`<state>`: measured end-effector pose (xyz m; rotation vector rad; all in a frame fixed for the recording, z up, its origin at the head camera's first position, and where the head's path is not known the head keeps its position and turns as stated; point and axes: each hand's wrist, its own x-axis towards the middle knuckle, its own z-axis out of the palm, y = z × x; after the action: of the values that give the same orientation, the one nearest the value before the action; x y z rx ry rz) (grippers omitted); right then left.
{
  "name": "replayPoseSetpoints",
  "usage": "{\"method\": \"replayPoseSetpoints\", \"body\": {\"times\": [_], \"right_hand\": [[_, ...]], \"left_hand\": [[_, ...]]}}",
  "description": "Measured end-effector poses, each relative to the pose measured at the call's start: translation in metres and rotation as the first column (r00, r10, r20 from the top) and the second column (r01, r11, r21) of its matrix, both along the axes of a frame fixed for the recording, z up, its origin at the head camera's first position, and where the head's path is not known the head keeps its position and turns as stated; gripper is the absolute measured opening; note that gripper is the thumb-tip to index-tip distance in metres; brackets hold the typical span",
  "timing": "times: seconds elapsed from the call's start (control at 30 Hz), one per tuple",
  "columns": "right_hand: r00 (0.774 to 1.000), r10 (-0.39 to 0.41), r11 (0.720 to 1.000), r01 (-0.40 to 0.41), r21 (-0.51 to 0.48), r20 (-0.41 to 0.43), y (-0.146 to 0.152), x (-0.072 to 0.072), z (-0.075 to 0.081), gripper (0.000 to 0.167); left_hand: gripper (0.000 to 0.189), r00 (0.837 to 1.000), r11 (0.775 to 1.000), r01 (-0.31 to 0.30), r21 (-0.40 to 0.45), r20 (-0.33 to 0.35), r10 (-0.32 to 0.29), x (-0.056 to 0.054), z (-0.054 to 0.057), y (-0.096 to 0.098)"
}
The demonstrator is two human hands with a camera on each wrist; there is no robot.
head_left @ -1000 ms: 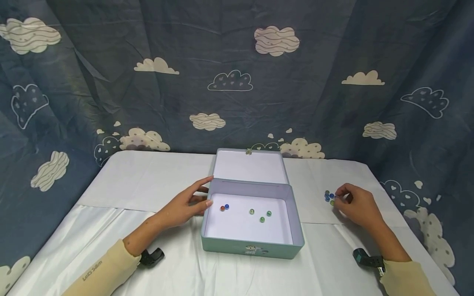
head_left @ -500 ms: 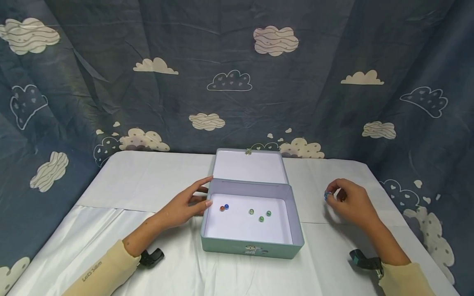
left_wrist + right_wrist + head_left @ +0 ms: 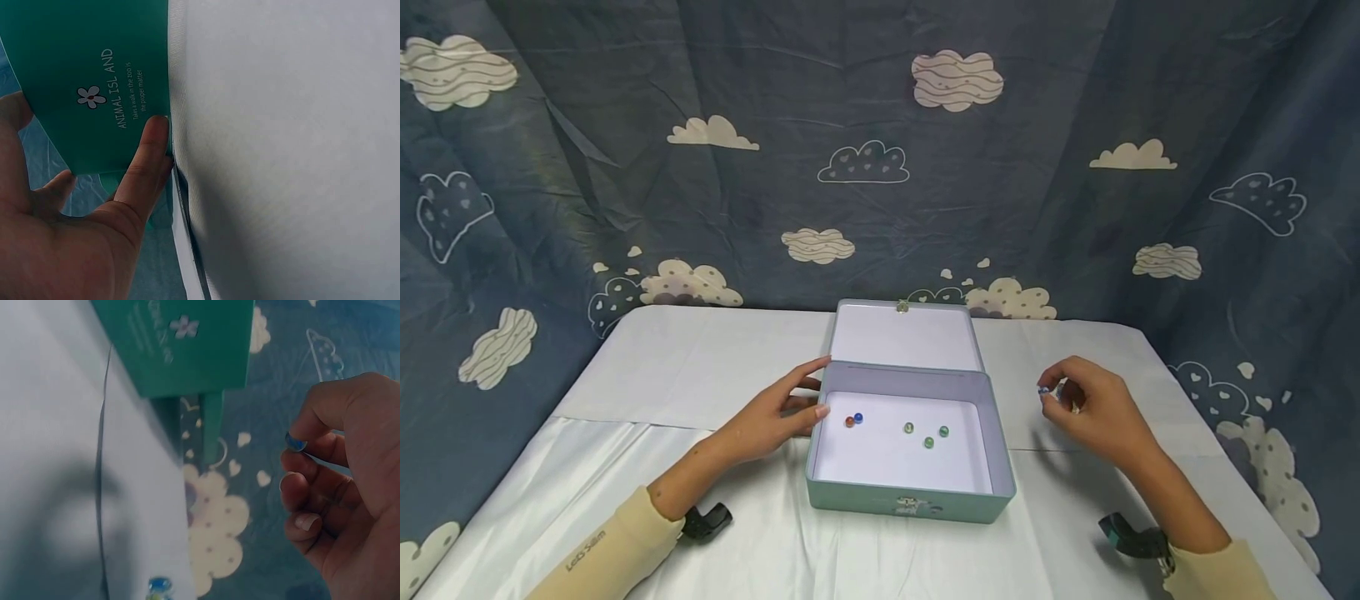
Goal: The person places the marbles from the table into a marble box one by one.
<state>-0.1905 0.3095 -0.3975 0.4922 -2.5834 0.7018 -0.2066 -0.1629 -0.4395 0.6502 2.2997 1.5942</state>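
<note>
A green tin box [image 3: 910,502] stands on the white cloth with its lid [image 3: 906,335] folded back. Inside lie a red-orange marble [image 3: 849,422], a blue marble [image 3: 858,417] and three green marbles [image 3: 928,442]. My left hand [image 3: 767,421] touches the box's left side with fairly straight fingers, thumb at the rim; the left wrist view shows the hand [image 3: 81,237] against the printed green wall. My right hand [image 3: 1093,408], raised over the cloth right of the box, pinches a blue marble [image 3: 295,442] between thumb and index finger, its other fingers curled.
Glass marbles [image 3: 160,585] lie on the cloth below the right hand, cut off by that view's lower edge and mostly hidden in the head view. A dark curtain [image 3: 880,208] with pale clouds hangs behind and beside the table [image 3: 700,350].
From the cluster of marbles, my right hand has lifted and moved left, with a blue marble showing at its fingertips. My left hand stays at the box, and the marbles inside keep their places.
</note>
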Motion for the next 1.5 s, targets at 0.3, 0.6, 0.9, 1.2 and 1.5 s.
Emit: {"method": "replayPoseSetpoints", "body": {"times": [0.3,0.6,0.9,1.2,1.5], "right_hand": [[0.997,0.072,0.997,-0.072,0.003,-0.025,-0.018,0.012,0.012,0.031],[0.992,0.124,0.992,-0.124,-0.015,-0.01,-0.033,0.02,0.014,0.037],[0.986,0.162,0.986,-0.161,-0.034,0.023,-0.043,0.02,0.006,0.035],[0.975,0.215,0.976,-0.213,-0.032,0.058,-0.058,0.01,0.0,0.029],[0.969,0.224,0.975,-0.224,-0.012,0.1,-0.069,-0.002,-0.006,0.02]], "left_hand": [[0.075,1.0,1.0,0.0,0.006,-0.007,0.0,-0.002,-0.002,0.0],[0.075,1.0,1.0,0.0,0.005,-0.001,0.0,-0.002,-0.003,0.0],[0.075,1.0,1.0,-0.002,-0.001,0.002,0.002,-0.001,-0.001,0.0],[0.077,1.0,1.0,-0.002,-0.001,0.007,0.002,-0.001,-0.001,-0.001],[0.076,1.0,1.0,0.005,-0.001,-0.003,-0.005,-0.001,-0.001,0.0]]}}
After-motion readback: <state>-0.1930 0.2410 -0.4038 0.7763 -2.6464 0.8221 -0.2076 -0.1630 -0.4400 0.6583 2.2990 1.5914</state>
